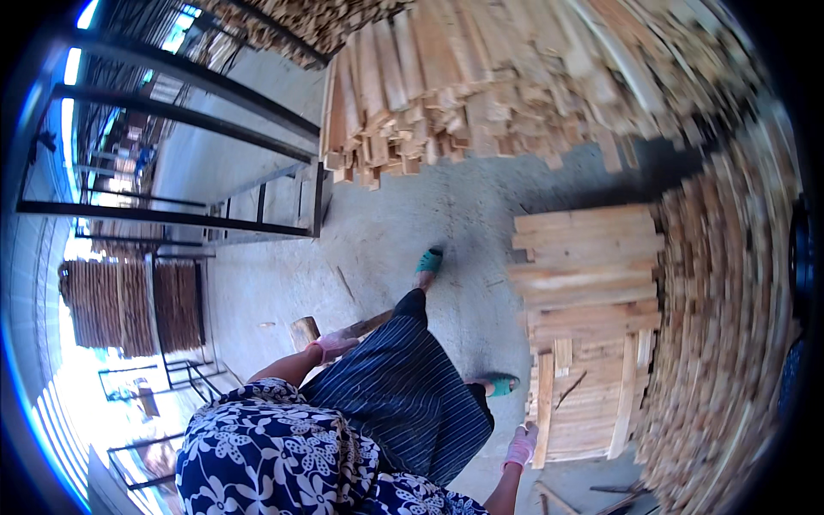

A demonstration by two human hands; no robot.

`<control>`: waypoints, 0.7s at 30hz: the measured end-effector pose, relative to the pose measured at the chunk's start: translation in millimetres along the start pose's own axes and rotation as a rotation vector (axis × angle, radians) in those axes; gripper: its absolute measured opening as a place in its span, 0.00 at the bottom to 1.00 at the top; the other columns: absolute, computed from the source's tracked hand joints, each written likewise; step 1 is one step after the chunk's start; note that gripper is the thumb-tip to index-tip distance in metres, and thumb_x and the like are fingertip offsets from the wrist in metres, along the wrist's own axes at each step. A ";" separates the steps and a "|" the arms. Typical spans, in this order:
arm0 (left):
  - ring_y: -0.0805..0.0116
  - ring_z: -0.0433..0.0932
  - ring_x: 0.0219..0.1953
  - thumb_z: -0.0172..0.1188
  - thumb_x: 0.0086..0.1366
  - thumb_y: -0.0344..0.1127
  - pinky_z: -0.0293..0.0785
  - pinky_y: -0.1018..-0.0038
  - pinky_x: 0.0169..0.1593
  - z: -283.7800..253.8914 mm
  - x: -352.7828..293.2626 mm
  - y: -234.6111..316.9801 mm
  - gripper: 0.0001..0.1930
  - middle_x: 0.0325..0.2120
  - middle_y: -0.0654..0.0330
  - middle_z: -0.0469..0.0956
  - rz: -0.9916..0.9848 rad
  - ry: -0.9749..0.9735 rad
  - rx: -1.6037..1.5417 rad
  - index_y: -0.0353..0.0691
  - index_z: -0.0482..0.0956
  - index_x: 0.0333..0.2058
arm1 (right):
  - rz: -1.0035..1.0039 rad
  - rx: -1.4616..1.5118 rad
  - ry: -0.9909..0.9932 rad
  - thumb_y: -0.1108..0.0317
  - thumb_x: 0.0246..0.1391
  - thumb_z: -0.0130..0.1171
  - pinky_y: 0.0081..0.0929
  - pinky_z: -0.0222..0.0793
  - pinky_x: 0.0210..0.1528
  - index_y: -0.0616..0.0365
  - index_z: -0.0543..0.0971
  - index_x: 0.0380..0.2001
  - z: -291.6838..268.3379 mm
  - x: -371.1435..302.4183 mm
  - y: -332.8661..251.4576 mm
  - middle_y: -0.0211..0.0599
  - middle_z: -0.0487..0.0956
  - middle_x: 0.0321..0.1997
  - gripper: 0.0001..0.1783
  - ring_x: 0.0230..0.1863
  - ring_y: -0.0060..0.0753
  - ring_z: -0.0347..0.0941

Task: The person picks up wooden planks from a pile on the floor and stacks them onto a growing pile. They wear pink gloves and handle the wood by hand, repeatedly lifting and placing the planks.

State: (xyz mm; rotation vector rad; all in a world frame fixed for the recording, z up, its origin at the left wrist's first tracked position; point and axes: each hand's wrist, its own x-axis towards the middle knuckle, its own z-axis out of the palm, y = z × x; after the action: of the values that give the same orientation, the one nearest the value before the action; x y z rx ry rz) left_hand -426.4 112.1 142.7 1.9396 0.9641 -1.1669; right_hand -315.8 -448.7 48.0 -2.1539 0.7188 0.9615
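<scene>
My left hand point(335, 345), in a pink glove, is beside my dark striped skirt with its fingers stretched forward. A wooden block point(305, 332) and a length of wood point(373, 324) show on either side of it; whether the hand touches them I cannot tell. Low on the right, my right hand point(521, 445), also pink-gloved, has its fingers curled by the near left corner of a stack of flat boards point(592, 322). Its palm is hidden, so anything inside the fingers does not show. Loose strips point(543, 403) lie on top of that stack.
Ahead rises a large pile of wooden slats point(446, 77); another tall pile point(712, 326) lines the right side. A dark metal frame point(197, 219) stands at the left, with stacked brown boards point(129, 305) beyond. Wood scraps point(558, 498) litter the concrete floor point(395, 206).
</scene>
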 end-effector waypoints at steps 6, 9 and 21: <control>0.50 0.74 0.57 0.55 0.64 0.54 0.69 0.63 0.61 -106.7 115.1 1.2 0.32 0.55 0.46 0.75 0.110 0.482 -0.243 0.47 0.67 0.63 | -0.313 -0.142 -0.132 0.62 0.58 0.50 0.40 0.66 0.59 0.61 0.73 0.56 81.2 2.6 -227.9 0.54 0.77 0.54 0.24 0.56 0.53 0.73; 0.50 0.75 0.57 0.53 0.65 0.57 0.70 0.60 0.59 -230.5 179.0 66.0 0.32 0.55 0.49 0.76 0.230 0.638 -0.369 0.49 0.64 0.64 | -0.402 -0.166 -0.287 0.63 0.61 0.49 0.37 0.63 0.63 0.60 0.72 0.58 161.3 -2.4 -377.9 0.52 0.75 0.58 0.24 0.62 0.51 0.70; 0.35 0.55 0.66 0.63 0.50 0.71 0.60 0.46 0.62 -510.7 250.8 262.1 0.60 0.61 0.34 0.57 0.039 0.711 -0.623 0.40 0.43 0.68 | 0.034 1.313 -0.696 0.28 0.44 0.65 0.57 0.65 0.59 0.48 0.66 0.61 409.6 48.8 -770.1 0.42 0.65 0.64 0.49 0.59 0.49 0.65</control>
State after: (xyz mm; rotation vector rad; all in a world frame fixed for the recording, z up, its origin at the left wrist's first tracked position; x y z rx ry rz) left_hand 91.1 465.0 150.4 1.8225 1.4238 -0.0665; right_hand 75.7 332.1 65.7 -0.6130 0.7029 0.7941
